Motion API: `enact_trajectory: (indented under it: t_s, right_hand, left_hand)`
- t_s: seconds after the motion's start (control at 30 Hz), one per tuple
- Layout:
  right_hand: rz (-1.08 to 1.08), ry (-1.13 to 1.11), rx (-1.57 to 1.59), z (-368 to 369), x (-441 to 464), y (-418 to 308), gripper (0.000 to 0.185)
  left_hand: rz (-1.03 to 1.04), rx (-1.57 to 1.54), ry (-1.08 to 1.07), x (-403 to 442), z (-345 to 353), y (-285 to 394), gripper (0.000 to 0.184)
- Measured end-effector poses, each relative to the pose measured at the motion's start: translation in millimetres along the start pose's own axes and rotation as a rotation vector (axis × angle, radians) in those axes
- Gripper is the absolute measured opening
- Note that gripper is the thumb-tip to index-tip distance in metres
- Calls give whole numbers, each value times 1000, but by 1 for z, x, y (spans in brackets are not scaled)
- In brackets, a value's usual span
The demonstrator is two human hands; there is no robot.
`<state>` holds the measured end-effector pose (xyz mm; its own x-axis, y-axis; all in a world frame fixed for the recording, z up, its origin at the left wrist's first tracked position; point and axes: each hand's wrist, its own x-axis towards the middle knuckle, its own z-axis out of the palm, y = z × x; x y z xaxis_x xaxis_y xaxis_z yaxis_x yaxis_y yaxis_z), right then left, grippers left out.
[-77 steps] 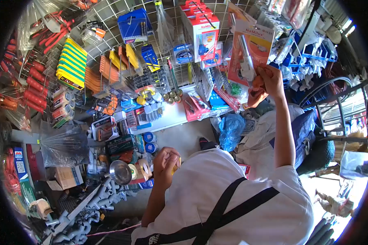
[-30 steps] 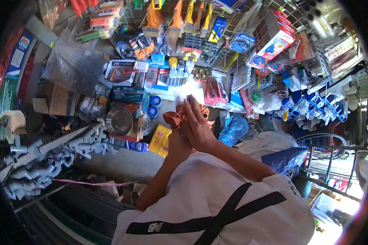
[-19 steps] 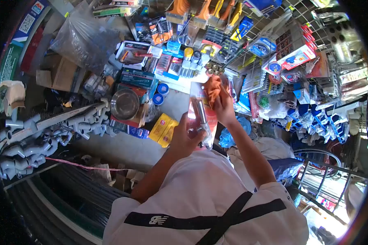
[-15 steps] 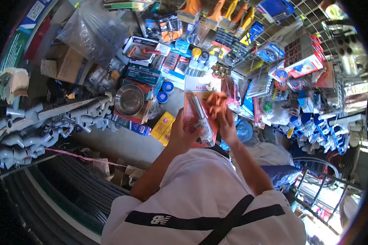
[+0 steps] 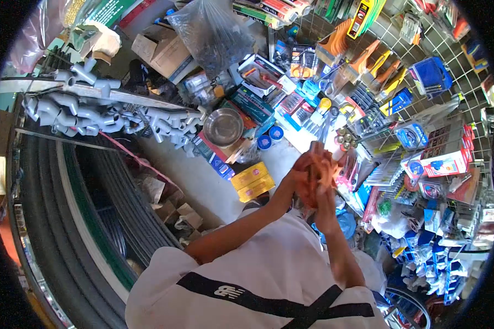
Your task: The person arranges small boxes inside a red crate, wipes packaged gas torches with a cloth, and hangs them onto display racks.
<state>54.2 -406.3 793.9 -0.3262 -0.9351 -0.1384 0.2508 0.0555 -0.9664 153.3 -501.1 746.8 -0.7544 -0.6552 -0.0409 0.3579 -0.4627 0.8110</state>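
Note:
At chest height, my left hand (image 5: 297, 181) is closed on a blister pack with a red-orange card (image 5: 308, 196). The pack is now turned and mostly covered by my fingers, so the silver torch-like tool inside is hidden. Close against it is my right hand (image 5: 328, 174), brightly lit and smeared by motion. Whether those fingers grip the pack cannot be made out. Just beyond both hands stand several brass-coloured cylinders (image 5: 344, 139).
A steel bowl (image 5: 223, 127) rests on boxes ahead left, near a yellow packet (image 5: 252, 182). Grey pipe fittings (image 5: 104, 115) and coiled hoses (image 5: 44, 192) fill the left. Wire mesh with hanging packaged tools (image 5: 439, 153) stands at right. A blue bag (image 5: 340, 222) lies beside my right forearm.
My view has swung, so the surroundings sit farther right. The blister pack has turned from facing me to mostly hidden, and my hands have come together around it.

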Motion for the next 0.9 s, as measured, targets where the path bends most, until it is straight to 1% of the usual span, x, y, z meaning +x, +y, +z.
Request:
enact_trajectory:
  t_s: [0.07, 0.1, 0.2, 0.23, 0.33, 0.37, 0.4, 0.43, 0.5, 0.53, 0.57, 0.6, 0.63, 0.7, 0.73, 0.8, 0.83, 0.9]
  right_hand:
    - [-430, -100, -496, 11, 3, -2, 59]
    - [-422, -291, -499, 8, 1, -15, 68]
    - [-453, -301, -579, 5, -12, -12, 73]
    - [-443, -315, -572, 1, -14, -11, 79]
    - [-463, -220, -651, -12, -4, -20, 82]
    - [-425, -157, -643, -17, 9, -22, 81]
    - [-466, -104, -568, -21, 18, -32, 76]
    - [-510, -53, -495, -24, 28, -44, 70]
    - [-491, -62, -723, -32, 33, -54, 63]
    - [-486, -68, -837, -35, 36, -59, 60]
    - [-510, -120, -883, -32, 32, -61, 60]
    - [-536, -172, -931, -28, 28, -63, 60]
    - [-468, -222, -847, -25, 17, -63, 63]
    - [-492, -364, -714, -30, -3, -51, 63]
    - [-502, -435, -647, -33, -10, -46, 63]
    - [-508, -524, -726, -39, -25, -43, 62]
    - [-512, -565, -769, -41, -29, -43, 61]
    - [-532, -487, -745, -43, -29, -45, 62]
  left_hand:
    - [50, -54, 38, -1, 9, -2, 61]
    - [65, -92, 51, -1, 12, -2, 60]
    - [15, -457, -51, -10, 18, 14, 58]
    - [-22, -589, -95, -14, 19, 17, 57]
    - [-158, -832, -169, -25, 15, -11, 55]
    - [-190, -884, -199, -30, 15, -24, 55]
    - [-215, -926, -225, -36, 16, -36, 54]
    - [-239, -957, -256, -41, 18, -44, 53]
    - [-212, -883, -221, -40, 37, -35, 53]
    - [-254, -940, -175, -41, 36, -37, 54]
    - [-293, -998, -127, -41, 35, -37, 55]
    - [-184, -779, -70, -41, 35, -37, 56]
    - [-76, -561, -14, -38, 36, -33, 57]
    - [9, -481, -24, -32, 40, -19, 61]
    - [-14, -620, -91, -28, 44, -4, 63]
    - [-76, -902, -222, -25, 58, 19, 67]
    - [-106, -951, -180, -25, 68, 23, 71]
    - [-173, -898, -104, -26, 59, 6, 70]
